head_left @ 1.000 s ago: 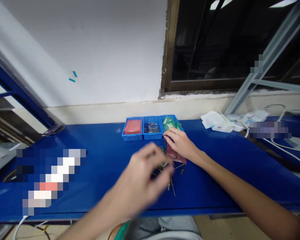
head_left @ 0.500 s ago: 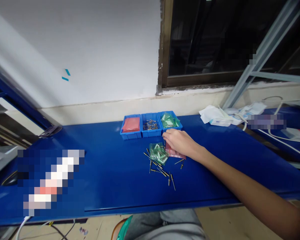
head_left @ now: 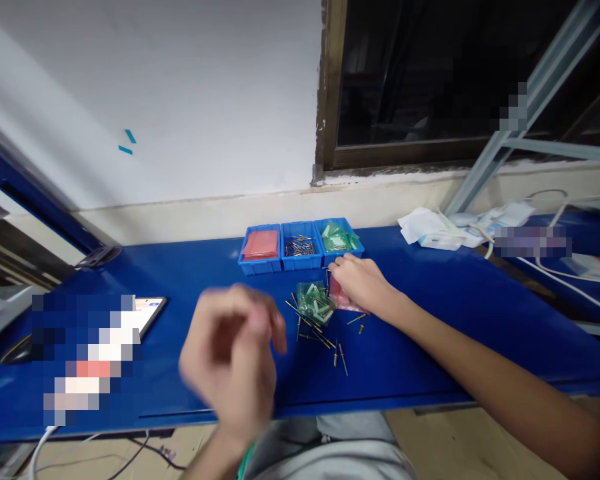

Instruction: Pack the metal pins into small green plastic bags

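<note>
My right hand [head_left: 357, 277] is low over the pile on the blue table, its fingers closed in a pinch. A thin pop rivet [head_left: 327, 275] shows at its fingertips. Partly under this hand lies a red plastic bag [head_left: 341, 298]. To its left is a green-tinted clear bag [head_left: 314, 303] with white and metal pieces on it or inside. Loose pop rivets [head_left: 323, 339] are scattered in front of the bags. My left hand [head_left: 235, 353] is raised near the camera, left of the pile. Its fingers curl inward but are smeared by motion; I see nothing in it.
Behind the pile, three joined blue bins hold red bags [head_left: 261, 245], rivets [head_left: 301, 247] and green bags [head_left: 337, 238]. A phone [head_left: 153, 310], partly pixelated, lies on the left. White papers [head_left: 430, 230] and cables are at the back right, near a metal frame.
My left hand has come into view from below, in front of the table. My right hand stays at the red bag, nearly unmoved. The view has shifted slightly.
</note>
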A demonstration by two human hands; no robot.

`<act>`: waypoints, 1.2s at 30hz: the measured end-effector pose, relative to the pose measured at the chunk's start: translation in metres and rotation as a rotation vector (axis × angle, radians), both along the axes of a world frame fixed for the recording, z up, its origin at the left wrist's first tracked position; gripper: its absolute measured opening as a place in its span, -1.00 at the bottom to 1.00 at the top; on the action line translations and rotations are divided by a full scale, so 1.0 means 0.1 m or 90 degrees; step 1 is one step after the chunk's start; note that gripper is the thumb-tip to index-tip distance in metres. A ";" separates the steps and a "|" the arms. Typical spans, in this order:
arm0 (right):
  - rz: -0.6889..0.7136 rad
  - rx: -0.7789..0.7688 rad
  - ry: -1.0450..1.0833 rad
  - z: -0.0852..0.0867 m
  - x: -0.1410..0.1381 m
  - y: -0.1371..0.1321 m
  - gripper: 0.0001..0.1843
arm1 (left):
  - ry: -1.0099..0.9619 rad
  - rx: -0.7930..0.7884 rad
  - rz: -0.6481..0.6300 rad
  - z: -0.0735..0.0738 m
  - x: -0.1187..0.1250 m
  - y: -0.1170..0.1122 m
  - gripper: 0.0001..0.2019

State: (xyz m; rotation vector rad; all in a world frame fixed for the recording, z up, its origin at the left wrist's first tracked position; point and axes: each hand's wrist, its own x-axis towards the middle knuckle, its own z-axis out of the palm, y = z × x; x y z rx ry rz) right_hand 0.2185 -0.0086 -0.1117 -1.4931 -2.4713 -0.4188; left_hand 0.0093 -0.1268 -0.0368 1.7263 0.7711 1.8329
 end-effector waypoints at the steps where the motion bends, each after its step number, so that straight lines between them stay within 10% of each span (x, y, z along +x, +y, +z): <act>1: -0.003 -0.001 -0.014 0.01 -0.01 0.00 -0.83 | -0.069 -0.028 -0.005 0.08 0.05 0.16 -0.88; 5: -0.008 -0.004 -0.053 0.04 -0.02 0.00 -0.82 | -0.230 -0.033 -0.015 0.33 0.23 0.82 -0.95; 11: -0.010 0.004 -0.034 0.11 -0.02 -0.03 -0.81 | -0.011 0.094 0.002 0.22 0.16 1.33 -0.99; 23: 0.132 -0.214 0.503 0.15 -0.14 -0.04 -0.79 | 0.691 0.152 0.000 -0.60 -0.23 1.36 -0.88; 36: 0.136 -0.256 0.692 0.05 -0.26 -0.08 -0.91 | 0.726 0.145 0.060 -0.69 -0.17 1.26 -0.75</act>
